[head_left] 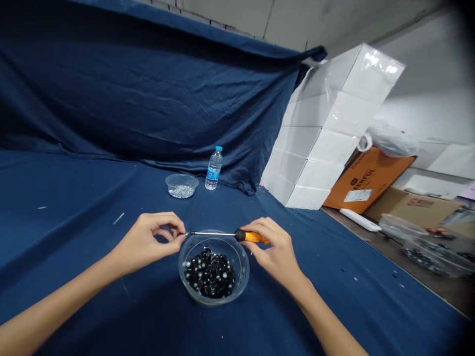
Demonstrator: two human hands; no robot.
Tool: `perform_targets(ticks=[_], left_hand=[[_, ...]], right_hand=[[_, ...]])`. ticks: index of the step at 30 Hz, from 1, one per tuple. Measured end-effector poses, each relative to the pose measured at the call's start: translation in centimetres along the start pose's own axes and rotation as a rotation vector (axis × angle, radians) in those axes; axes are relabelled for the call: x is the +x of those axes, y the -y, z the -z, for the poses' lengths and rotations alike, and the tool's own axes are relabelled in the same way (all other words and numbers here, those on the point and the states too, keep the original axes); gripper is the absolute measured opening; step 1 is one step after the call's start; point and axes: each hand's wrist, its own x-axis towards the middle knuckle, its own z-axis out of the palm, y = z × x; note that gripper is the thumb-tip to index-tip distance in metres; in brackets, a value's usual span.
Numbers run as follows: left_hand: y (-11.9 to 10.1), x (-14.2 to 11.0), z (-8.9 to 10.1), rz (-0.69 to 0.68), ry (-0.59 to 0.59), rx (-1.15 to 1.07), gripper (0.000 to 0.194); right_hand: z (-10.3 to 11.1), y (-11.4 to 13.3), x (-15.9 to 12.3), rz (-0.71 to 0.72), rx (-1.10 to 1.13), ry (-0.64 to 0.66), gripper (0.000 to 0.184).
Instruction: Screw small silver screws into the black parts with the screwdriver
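Blue cloth is spread over the surface [92, 198], and another cloth [148, 99] is hung behind it, beside stacked white boxes [315, 138]. By the left hand [158, 240], a small dark piece [181, 234] is pinched between thumb and forefinger, perhaps so that it is steadied for the tip of the screwdriver [230, 234]; whether they touch cannot be told. By the right hand [276, 249], the orange handle is gripped with fingers closed around it, and the shaft is pointed towards the left hand. It is held across the far rim of the near bowl [245, 269], where black pieces [211, 272] are heaped, probably so that anything dropped is caught. Metal bits [181, 191] are placed separately in the far bowl [170, 181], seemingly to avoid mixing, next to a water bottle [213, 169]. On the orange box [365, 180], "EERFUL" can be read; what is printed before is unclear. The bottle's blue label is too small to be read.
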Motion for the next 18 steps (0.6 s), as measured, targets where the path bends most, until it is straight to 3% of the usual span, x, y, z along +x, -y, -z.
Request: perform_targets(ticks=[18], left_hand=[[0.35, 0.05, -0.22, 0.242, 0.042, -0.111, 0.011]], right_hand=[[0.11, -0.04, 0.03, 0.011, -0.019, 0.012, 0.015]])
